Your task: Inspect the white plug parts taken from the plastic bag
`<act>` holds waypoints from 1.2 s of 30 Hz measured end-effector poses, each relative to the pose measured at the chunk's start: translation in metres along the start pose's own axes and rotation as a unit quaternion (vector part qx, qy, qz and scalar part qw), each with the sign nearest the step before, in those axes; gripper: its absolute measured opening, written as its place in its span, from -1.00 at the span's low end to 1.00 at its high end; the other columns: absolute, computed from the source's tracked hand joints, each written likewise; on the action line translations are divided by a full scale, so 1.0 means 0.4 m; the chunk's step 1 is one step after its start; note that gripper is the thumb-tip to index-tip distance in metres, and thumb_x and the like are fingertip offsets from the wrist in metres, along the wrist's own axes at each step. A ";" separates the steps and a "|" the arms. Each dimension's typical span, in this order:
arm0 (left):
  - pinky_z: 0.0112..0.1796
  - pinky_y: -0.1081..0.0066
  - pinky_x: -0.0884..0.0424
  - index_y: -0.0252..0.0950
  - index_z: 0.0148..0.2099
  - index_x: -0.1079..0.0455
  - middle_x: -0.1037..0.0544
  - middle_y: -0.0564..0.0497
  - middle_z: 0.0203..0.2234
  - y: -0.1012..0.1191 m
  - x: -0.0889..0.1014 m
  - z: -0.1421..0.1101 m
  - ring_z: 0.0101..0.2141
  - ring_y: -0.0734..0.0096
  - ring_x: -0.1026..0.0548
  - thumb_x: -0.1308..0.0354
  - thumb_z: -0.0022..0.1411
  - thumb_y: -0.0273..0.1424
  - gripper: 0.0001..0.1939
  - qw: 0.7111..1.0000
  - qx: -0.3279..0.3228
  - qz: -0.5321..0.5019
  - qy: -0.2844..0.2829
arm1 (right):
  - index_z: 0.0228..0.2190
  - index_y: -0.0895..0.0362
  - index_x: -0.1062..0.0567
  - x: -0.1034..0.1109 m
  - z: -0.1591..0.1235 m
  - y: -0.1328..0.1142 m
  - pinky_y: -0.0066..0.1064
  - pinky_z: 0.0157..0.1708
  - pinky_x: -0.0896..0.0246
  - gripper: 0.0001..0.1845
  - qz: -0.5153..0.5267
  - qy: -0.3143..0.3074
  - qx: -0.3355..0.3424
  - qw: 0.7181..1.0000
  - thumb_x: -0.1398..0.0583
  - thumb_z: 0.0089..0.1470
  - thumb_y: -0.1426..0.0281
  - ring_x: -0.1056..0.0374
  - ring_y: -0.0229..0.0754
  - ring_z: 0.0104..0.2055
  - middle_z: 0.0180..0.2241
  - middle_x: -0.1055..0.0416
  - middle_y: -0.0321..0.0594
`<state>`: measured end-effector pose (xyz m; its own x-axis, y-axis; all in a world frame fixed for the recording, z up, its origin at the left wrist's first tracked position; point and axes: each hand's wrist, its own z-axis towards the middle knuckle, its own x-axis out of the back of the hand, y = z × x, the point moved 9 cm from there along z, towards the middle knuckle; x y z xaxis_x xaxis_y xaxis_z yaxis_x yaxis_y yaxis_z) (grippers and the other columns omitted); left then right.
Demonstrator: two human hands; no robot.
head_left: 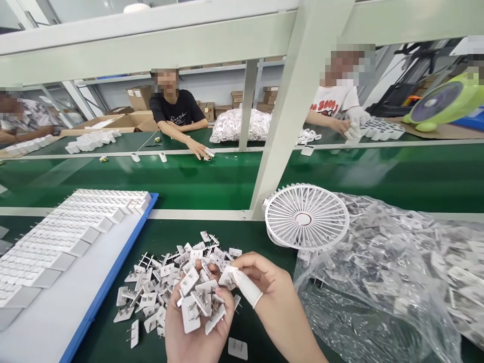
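My left hand (pixel 196 327) is cupped palm-up near the bottom centre, closed around a handful of small white plastic plug plates with metal prongs (pixel 198 297). My right hand (pixel 264 292), with a white finger cot on the forefinger, pinches one white plug plate (pixel 228 276) at the top of that handful. Just beyond both hands, a loose pile of the same plug plates (pixel 166 275) lies on the green table (pixel 234 237). One single plate (pixel 238 348) lies below my hands.
A blue-edged tray (pixel 75 302) with rows of white parts (pixel 56 237) sits at left. A white fan (pixel 306 217) and a clear plastic bag of parts (pixel 397 267) are at right. A green conveyor (pixel 212 179) and a frame post (pixel 291 116) lie beyond; three people work opposite.
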<state>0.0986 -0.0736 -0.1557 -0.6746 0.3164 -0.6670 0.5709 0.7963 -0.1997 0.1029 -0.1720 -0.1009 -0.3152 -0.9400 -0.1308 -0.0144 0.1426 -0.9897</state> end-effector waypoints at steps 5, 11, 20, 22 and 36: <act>-0.39 0.52 -0.32 -0.29 -0.32 -0.47 -0.48 -0.06 -0.29 0.006 0.008 -0.002 -0.32 0.50 -0.41 0.09 0.16 -0.41 -0.72 0.999 -0.028 -0.002 0.018 | -0.44 0.21 -0.46 -0.004 0.005 0.014 -0.56 -0.34 -0.24 -0.89 -0.033 -0.026 -0.037 0.998 -0.16 -0.01 0.41 -0.36 -0.30 -0.36 -0.43 -0.42 -0.25; -0.39 0.54 -0.32 -0.28 -0.33 -0.46 -0.48 -0.04 -0.29 0.010 0.009 -0.010 -0.35 0.55 -0.42 0.10 0.17 -0.40 -0.71 0.998 -0.044 0.002 0.034 | -0.36 0.26 -0.50 -0.005 0.007 0.020 -0.49 -0.37 -0.20 -0.51 -0.006 -0.045 -0.028 0.999 -0.05 0.07 0.07 -0.27 -0.29 -0.43 -0.50 -0.36 -0.16; -0.44 0.57 -0.33 -0.27 -0.27 -0.45 -0.46 -0.06 -0.34 0.000 -0.002 -0.020 -0.39 0.55 -0.38 0.11 0.17 -0.36 -0.70 1.000 -0.012 -0.015 0.017 | -0.43 0.20 -0.43 -0.027 0.019 0.000 -0.59 -0.35 -0.25 -0.88 0.011 -0.069 -0.037 0.997 -0.21 -0.07 0.40 -0.34 -0.36 -0.39 -0.43 -0.41 -0.27; -0.42 0.56 -0.35 -0.29 -0.29 -0.45 -0.44 -0.08 -0.31 -0.005 -0.018 -0.022 -0.37 0.54 -0.36 0.10 0.16 -0.37 -0.71 0.999 0.013 -0.015 -0.025 | -0.40 0.18 -0.43 -0.016 0.020 -0.022 -0.58 -0.37 -0.26 -0.88 -0.026 -0.044 -0.005 0.999 -0.19 -0.04 0.38 -0.36 -0.34 -0.39 -0.44 -0.42 -0.26; -0.36 0.47 -0.37 -0.25 -0.33 -0.51 -0.47 -0.09 -0.32 -0.014 -0.046 -0.010 -0.38 0.51 -0.39 0.04 0.14 -0.43 -0.74 0.992 0.064 0.001 -0.108 | -0.20 0.08 -0.38 -0.011 -0.011 -0.086 -0.67 -0.39 -0.20 -0.77 -0.153 -0.013 0.141 0.978 0.01 0.15 0.37 -0.33 -0.41 -0.43 -0.44 -0.43 -0.34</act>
<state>0.1059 -0.0820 -0.1393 -0.5647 0.1889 -0.8034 0.6368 0.7190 -0.2785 0.1006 -0.1716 -0.0660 -0.3125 -0.9334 0.1764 0.1599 -0.2348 -0.9588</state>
